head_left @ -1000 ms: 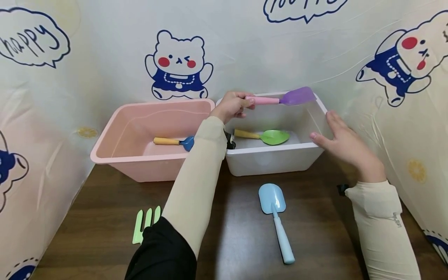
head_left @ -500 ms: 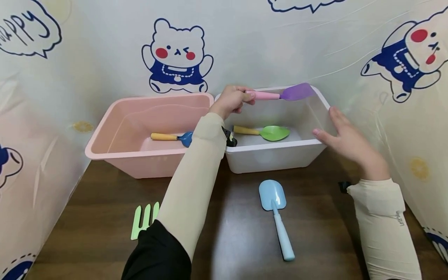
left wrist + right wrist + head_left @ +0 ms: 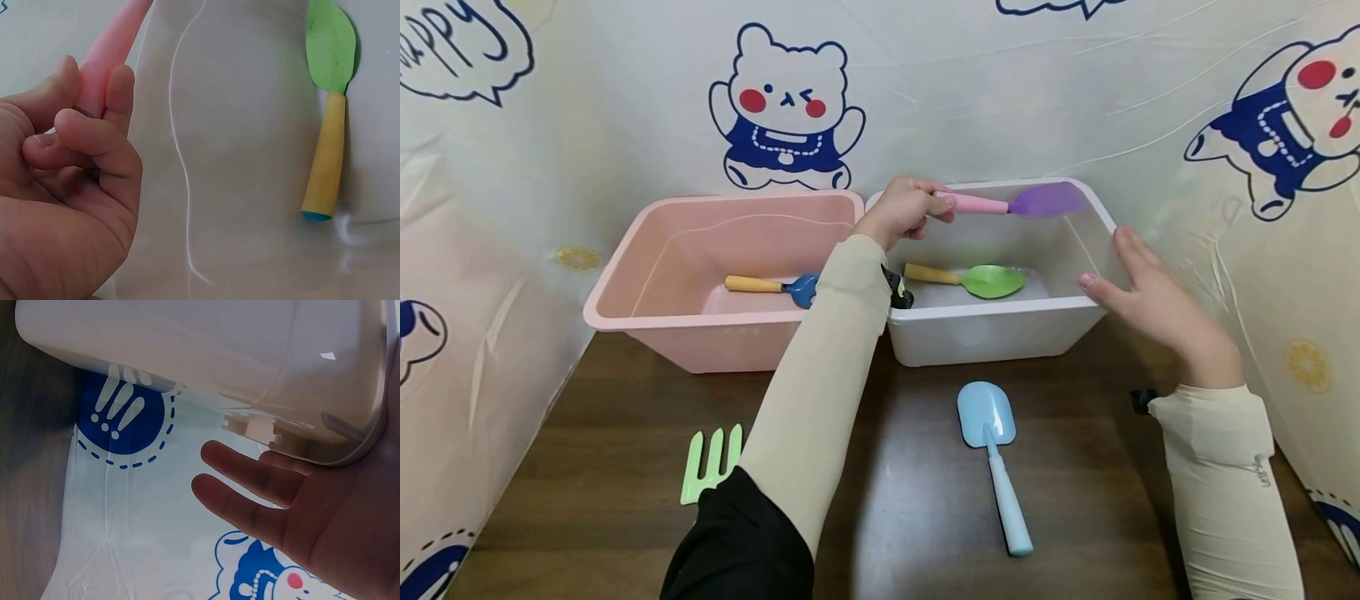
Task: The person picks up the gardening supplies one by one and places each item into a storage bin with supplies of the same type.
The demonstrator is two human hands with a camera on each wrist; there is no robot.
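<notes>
My left hand (image 3: 904, 210) pinches the pink handle of a toy shovel (image 3: 1047, 201) with a purple blade, held level over the back of the white bin (image 3: 992, 333). The left wrist view shows thumb and fingertips around the handle's end (image 3: 103, 69). Inside that bin lies a green-bladed trowel (image 3: 992, 282) with a yellow handle. My right hand (image 3: 1172, 304) rests against the bin's right rim, its fingers fairly straight along the outside. In the right wrist view the fingers (image 3: 250, 515) stretch below the bin's wall (image 3: 206, 350).
Left of the white bin stands a pink bin (image 3: 700, 346) holding a blue-headed tool (image 3: 760, 284) with a yellow handle, partly behind my left arm. A light-blue shovel (image 3: 996, 467) and a green rake (image 3: 709, 462), partly covered by the sleeve, lie on the brown table (image 3: 917, 500).
The camera view has tilted and shifted slightly. The purple blade sits a little lower against the white bin's back rim. Both hands keep their holds.
</notes>
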